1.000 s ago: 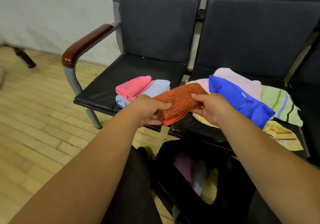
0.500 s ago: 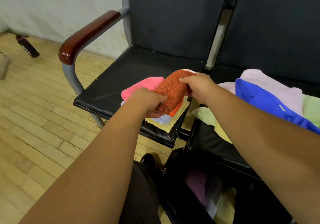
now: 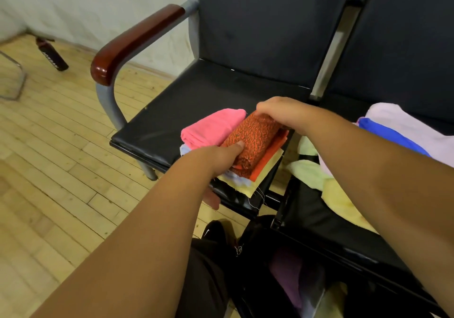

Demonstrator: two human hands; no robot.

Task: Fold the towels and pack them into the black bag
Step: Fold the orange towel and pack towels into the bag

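The folded orange towel (image 3: 255,140) runs lengthwise between the hands: the left hand (image 3: 218,155) pinches its near end, the right hand (image 3: 282,113) curls over its far end, and the black bag (image 3: 253,263) lies below both.

Soft even indoor light; slight blur; wide-angle bowing

Orange speckled towel (image 3: 255,135), pink towel (image 3: 211,128), blue towel (image 3: 390,133)
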